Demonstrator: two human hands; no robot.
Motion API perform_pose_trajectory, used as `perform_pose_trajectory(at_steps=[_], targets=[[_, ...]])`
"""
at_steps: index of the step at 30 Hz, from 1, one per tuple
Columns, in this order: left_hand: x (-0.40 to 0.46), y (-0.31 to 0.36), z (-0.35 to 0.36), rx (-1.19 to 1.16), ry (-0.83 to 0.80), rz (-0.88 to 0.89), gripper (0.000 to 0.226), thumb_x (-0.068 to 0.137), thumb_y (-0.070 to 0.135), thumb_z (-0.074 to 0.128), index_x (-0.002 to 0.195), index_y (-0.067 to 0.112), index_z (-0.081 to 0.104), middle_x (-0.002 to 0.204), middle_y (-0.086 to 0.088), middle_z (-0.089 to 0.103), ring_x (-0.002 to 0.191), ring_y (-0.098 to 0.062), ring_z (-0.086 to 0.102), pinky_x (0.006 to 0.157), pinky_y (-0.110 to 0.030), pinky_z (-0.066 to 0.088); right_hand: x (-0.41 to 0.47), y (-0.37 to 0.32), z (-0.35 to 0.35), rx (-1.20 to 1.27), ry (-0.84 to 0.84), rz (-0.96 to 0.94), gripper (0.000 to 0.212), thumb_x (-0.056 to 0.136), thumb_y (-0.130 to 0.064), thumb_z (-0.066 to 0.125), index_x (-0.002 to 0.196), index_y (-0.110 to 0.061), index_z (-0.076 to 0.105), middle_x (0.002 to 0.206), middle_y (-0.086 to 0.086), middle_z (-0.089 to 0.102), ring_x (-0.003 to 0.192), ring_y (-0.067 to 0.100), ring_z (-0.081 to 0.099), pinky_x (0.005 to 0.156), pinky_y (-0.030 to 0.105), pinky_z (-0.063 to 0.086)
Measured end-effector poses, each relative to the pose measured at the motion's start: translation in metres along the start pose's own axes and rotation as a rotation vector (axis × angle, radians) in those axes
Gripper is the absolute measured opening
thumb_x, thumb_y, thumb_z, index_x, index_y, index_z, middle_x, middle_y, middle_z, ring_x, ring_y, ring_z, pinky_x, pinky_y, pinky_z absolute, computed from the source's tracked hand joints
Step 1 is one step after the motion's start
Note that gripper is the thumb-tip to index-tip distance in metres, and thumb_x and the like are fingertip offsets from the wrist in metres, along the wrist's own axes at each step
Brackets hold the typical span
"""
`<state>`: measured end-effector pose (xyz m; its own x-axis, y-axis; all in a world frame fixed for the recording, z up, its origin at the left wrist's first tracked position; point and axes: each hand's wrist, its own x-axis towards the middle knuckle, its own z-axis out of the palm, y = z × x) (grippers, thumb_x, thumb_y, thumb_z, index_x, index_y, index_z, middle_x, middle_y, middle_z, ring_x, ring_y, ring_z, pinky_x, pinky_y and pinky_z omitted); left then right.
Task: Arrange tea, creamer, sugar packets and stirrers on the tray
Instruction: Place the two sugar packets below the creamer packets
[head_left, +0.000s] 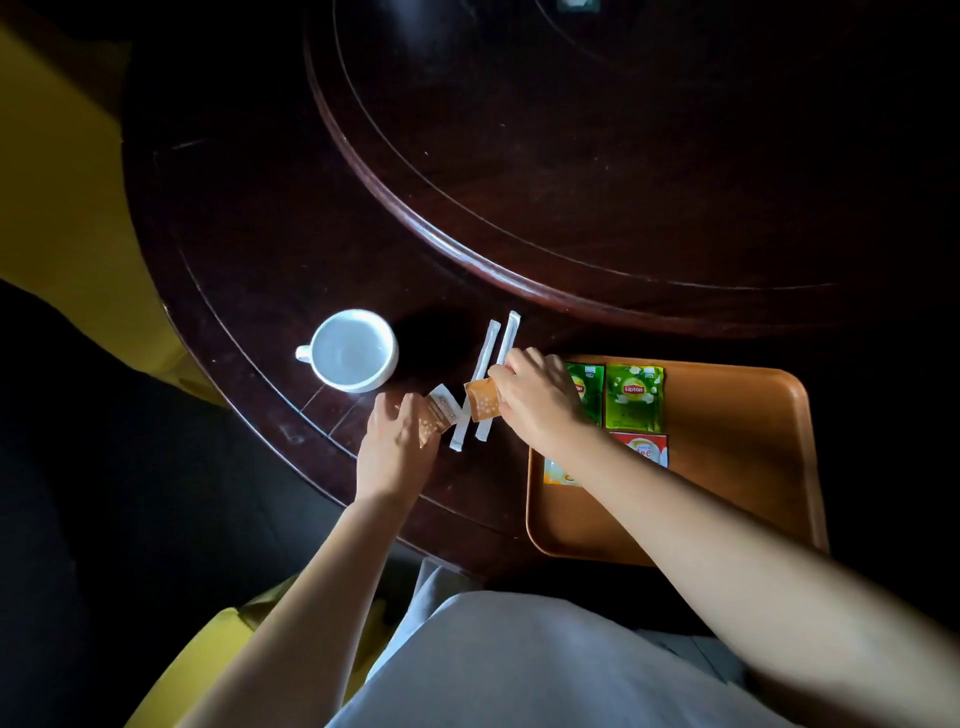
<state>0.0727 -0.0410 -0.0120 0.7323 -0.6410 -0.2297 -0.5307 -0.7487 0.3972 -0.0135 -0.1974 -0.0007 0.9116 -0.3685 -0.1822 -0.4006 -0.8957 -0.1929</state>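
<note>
A dark round wooden table (249, 218) with a raised central turntable (597, 182) carries the work area. The left hand (397, 441) pinches one brown sugar packet (437, 413) at the table's near edge; the right hand (535, 397) pinches a second brown sugar packet (483, 399) just beside it — both packets sit left of the tray. Two white paper-wrapped stirrers (485, 374) lie side by side on the table, passing under the packets. The orange tray (727, 467) lies at the right, holding two green Lipton tea bags (635, 397), with a red-and-white creamer packet (644, 449) below them and a yellow packet (558, 474) partly hidden by the right forearm. An empty white cup (353, 351) stands on the table, well left of the tray.
</note>
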Motion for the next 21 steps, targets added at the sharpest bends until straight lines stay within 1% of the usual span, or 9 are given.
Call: perform_pose_trajectory(at_steps=[2, 4, 5, 9, 12, 15, 17, 19, 21], targets=[[-0.001, 0.002, 0.001, -0.082, 0.006, -0.037, 0.048, 0.079, 0.014, 0.067, 0.121, 0.004, 0.046, 0.117, -0.023, 0.047, 0.106, -0.039, 0.051, 0.083, -0.05, 0.05, 0.0, -0.002, 0.001, -0.002, 0.006, 0.001, 0.023, 0.082, -0.002, 0.054, 0.104, -0.009, 0.055, 0.108, 0.012, 0.055, 0.103, 0.032, 0.049, 0.085, 0.042, 0.039], [0.002, 0.005, 0.001, -0.135, 0.001, -0.099, 0.053, 0.078, 0.015, 0.067, 0.124, 0.004, 0.044, 0.12, -0.023, 0.047, 0.109, -0.038, 0.049, 0.088, -0.049, 0.047, -0.001, -0.004, 0.002, 0.004, 0.017, 0.009, 0.022, 0.08, 0.002, 0.054, 0.1, -0.008, 0.056, 0.105, 0.013, 0.055, 0.1, 0.032, 0.051, 0.083, 0.043, 0.039], [0.005, 0.006, -0.001, -0.161, -0.003, -0.132, 0.052, 0.077, 0.017, 0.068, 0.123, 0.004, 0.047, 0.12, -0.022, 0.048, 0.109, -0.037, 0.049, 0.088, -0.047, 0.046, -0.001, -0.005, 0.003, 0.01, 0.026, 0.011, 0.022, 0.079, 0.003, 0.055, 0.098, -0.008, 0.055, 0.104, 0.013, 0.055, 0.098, 0.033, 0.052, 0.083, 0.043, 0.04], [0.012, 0.008, -0.007, -0.188, -0.011, -0.204, 0.04, 0.072, 0.023, 0.073, 0.105, 0.005, 0.059, 0.108, -0.02, 0.055, 0.1, -0.035, 0.053, 0.083, -0.044, 0.048, -0.002, -0.005, 0.003, 0.041, 0.055, 0.01, 0.023, 0.077, 0.004, 0.058, 0.096, -0.007, 0.056, 0.101, 0.012, 0.055, 0.094, 0.032, 0.054, 0.08, 0.042, 0.042], [0.008, 0.004, -0.007, -0.225, 0.02, -0.203, 0.035, 0.072, 0.02, 0.073, 0.103, 0.005, 0.064, 0.106, -0.021, 0.057, 0.103, -0.036, 0.052, 0.087, -0.043, 0.047, -0.005, -0.005, 0.002, 0.104, 0.104, 0.002, 0.019, 0.076, 0.006, 0.06, 0.091, -0.005, 0.057, 0.096, 0.013, 0.057, 0.085, 0.032, 0.055, 0.07, 0.039, 0.043], [0.0, 0.0, -0.007, -0.269, 0.057, -0.194, 0.029, 0.077, 0.011, 0.065, 0.105, 0.007, 0.064, 0.105, -0.02, 0.062, 0.101, -0.037, 0.055, 0.087, -0.042, 0.047, -0.01, -0.003, 0.003, 0.233, 0.141, -0.01, 0.016, 0.079, 0.007, 0.055, 0.089, -0.003, 0.059, 0.094, 0.014, 0.058, 0.082, 0.031, 0.056, 0.065, 0.038, 0.046], [-0.005, 0.0, -0.009, -0.321, 0.103, -0.199, 0.024, 0.079, 0.008, 0.06, 0.102, 0.01, 0.065, 0.1, -0.016, 0.067, 0.096, -0.033, 0.059, 0.081, -0.035, 0.047, -0.014, -0.003, 0.003, 0.384, 0.175, 0.023, 0.014, 0.079, 0.007, 0.053, 0.085, -0.003, 0.06, 0.091, 0.014, 0.06, 0.079, 0.03, 0.057, 0.061, 0.035, 0.044], [-0.013, 0.002, -0.013, -0.364, 0.149, -0.2, 0.021, 0.081, 0.008, 0.058, 0.1, 0.014, 0.066, 0.098, -0.011, 0.07, 0.092, -0.027, 0.062, 0.078, -0.031, 0.045, -0.02, 0.0, 0.002, 0.534, 0.196, 0.091, 0.014, 0.078, 0.006, 0.052, 0.081, -0.005, 0.06, 0.086, 0.012, 0.062, 0.077, 0.028, 0.058, 0.06, 0.032, 0.042], [-0.023, 0.004, -0.017, -0.396, 0.186, -0.166, 0.018, 0.081, 0.008, 0.059, 0.097, 0.013, 0.067, 0.095, -0.01, 0.07, 0.089, -0.027, 0.063, 0.08, -0.035, 0.049, -0.029, 0.005, -0.001, 0.687, 0.209, 0.173, 0.015, 0.078, 0.006, 0.053, 0.078, -0.006, 0.062, 0.082, 0.01, 0.065, 0.076, 0.025, 0.059, 0.064, 0.034, 0.046]])
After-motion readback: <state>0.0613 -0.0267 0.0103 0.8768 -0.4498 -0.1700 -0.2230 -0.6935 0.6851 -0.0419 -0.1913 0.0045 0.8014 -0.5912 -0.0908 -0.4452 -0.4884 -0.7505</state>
